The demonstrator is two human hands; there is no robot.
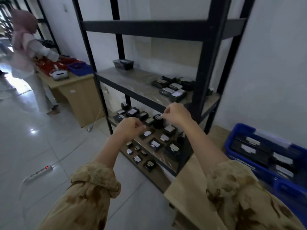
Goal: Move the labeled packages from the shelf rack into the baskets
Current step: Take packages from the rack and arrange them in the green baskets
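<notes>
l hand [128, 128] fist, empty | r hand [177, 113] fist, empty | pkgs [155, 144] flat, labels up

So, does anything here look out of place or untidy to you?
Mostly the floor: a power strip lies loose on the tiles with its cable trailing across the walkway. The packages on the lower shelf are scattered at mixed angles, not in rows. Nothing looks spilled or broken.

Matt black metal rack [210, 67], wood-look shelves [132, 80] (plastic-wrapped, shiny), glossy floor tiles [49, 141].
</notes>
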